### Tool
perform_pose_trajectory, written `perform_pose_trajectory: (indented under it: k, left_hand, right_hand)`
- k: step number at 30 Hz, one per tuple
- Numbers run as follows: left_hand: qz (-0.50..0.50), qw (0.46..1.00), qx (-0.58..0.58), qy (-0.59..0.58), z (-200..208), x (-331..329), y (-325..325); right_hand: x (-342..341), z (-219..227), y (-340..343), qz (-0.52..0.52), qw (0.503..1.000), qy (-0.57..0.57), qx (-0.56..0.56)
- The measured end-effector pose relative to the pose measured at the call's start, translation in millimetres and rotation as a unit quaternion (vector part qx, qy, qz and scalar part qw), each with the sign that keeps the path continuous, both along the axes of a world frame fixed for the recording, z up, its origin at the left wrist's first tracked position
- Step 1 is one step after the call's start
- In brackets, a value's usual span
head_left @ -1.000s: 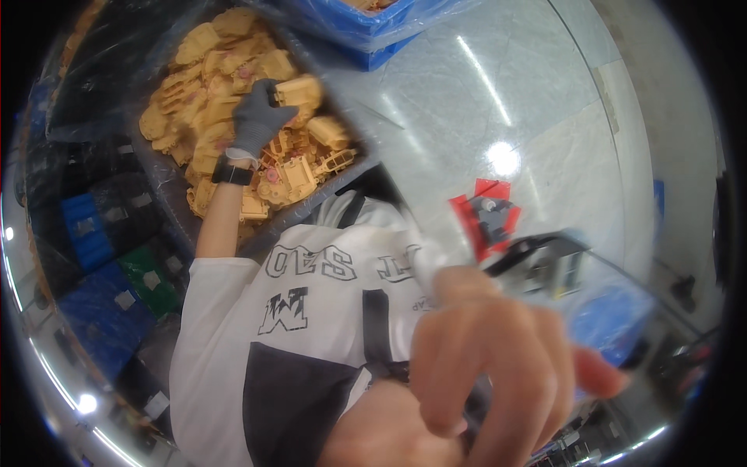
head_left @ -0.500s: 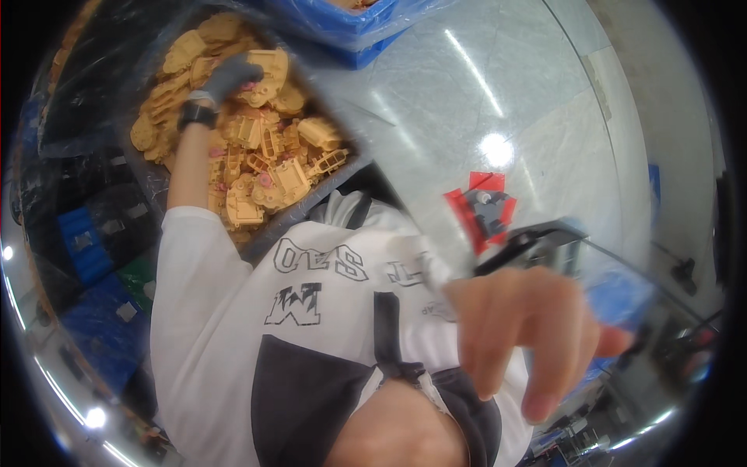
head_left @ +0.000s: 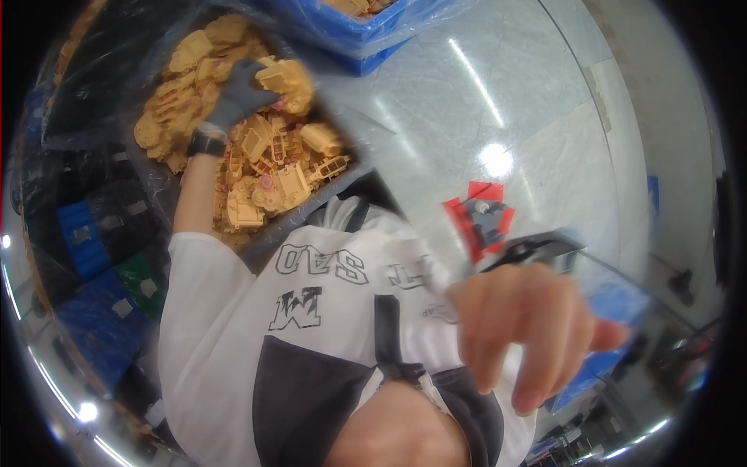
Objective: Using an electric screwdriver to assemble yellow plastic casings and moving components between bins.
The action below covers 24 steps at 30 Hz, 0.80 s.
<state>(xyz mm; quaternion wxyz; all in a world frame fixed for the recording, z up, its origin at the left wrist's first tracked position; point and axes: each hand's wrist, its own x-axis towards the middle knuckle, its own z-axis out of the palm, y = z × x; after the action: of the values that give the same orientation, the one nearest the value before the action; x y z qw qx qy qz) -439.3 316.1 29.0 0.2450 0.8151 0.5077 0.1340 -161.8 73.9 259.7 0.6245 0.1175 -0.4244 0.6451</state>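
Observation:
My left hand (head_left: 240, 97), in a grey glove with a black band at the wrist, reaches into a bin (head_left: 289, 215) lined with clear plastic. Its fingers are closed on a yellow plastic part (head_left: 288, 84), somewhat blurred, at the far right of the heap. Around and below lie many similar yellow molded parts (head_left: 292, 184), some with small pink pieces among them. My right hand (head_left: 529, 323) is bare and raised close to the camera, fingers bent downward and apart, with nothing visible in it. Its palm side is hidden.
Beyond the bin stands a plastic-covered blue crate (head_left: 362, 39) with more yellow parts. On the grey table (head_left: 436, 117) at right, a dark fixture (head_left: 486, 218) sits on red tape, with a black device (head_left: 541, 247) nearer me. Wrapped blue crates (head_left: 97, 311) are at left.
My left hand has shifted slightly right and nearer, and the yellow part in it has moved right and turned. My right hand stays in nearly the same place.

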Motion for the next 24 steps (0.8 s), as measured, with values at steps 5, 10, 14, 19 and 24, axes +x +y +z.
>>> perform_pose_trajectory:
  k: [5, 10, 14, 19, 24]
  left_hand:
    - [0.027, 0.996, -0.060, -0.062, -3.0, -1.7, 0.4]
    - [-0.022, 0.997, -0.061, -0.029, 4.2, 14.9, 1.1]
    - [-0.028, 0.988, -0.110, -0.104, -6.1, 12.4, 1.8]
    - [-0.049, 0.995, -0.068, -0.052, -10.7, 5.7, 0.4]
    - [-0.062, 0.993, -0.062, 0.079, 30.9, 40.3, -37.4]
  right_hand:
    - [-11.6, -3.3, -9.3, -0.067, 0.991, 0.098, -0.061]
    - [-9.0, -3.8, -5.0, -0.061, 0.994, 0.086, -0.008]
    - [-10.2, -4.3, -3.5, -0.054, 0.994, 0.096, 0.002]
    - [-10.5, -4.9, -1.2, -0.048, 0.994, 0.099, 0.006]
    - [-9.3, -6.8, -0.8, -0.053, 0.994, 0.090, 0.007]
